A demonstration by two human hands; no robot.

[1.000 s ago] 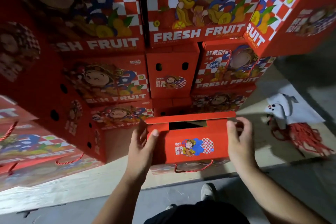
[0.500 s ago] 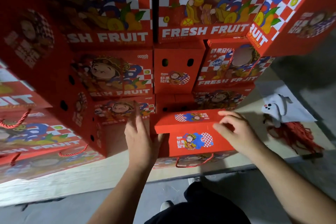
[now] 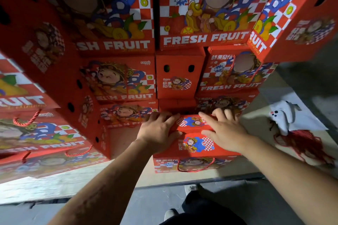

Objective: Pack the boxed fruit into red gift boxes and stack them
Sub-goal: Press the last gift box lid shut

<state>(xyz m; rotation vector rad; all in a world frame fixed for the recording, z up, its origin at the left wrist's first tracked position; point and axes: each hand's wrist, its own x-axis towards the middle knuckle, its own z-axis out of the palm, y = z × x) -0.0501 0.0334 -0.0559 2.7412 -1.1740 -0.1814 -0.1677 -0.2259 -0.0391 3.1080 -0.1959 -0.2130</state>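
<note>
Stacked boxes (image 3: pixel 117 45) behind, both hands (image 3: pixel 226 133) press gift box (image 3: pixel 195 144) lid.

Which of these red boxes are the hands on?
The low front box, under the left hand and right hand. It stands out in front of the stacked boxes, which nobody touches.

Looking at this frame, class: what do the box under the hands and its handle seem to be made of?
Gift box: apparently printed cardboard, matte; a folded flap edge shows. Handle: seemingly twisted red cord, hanging in a limp loop.
</note>
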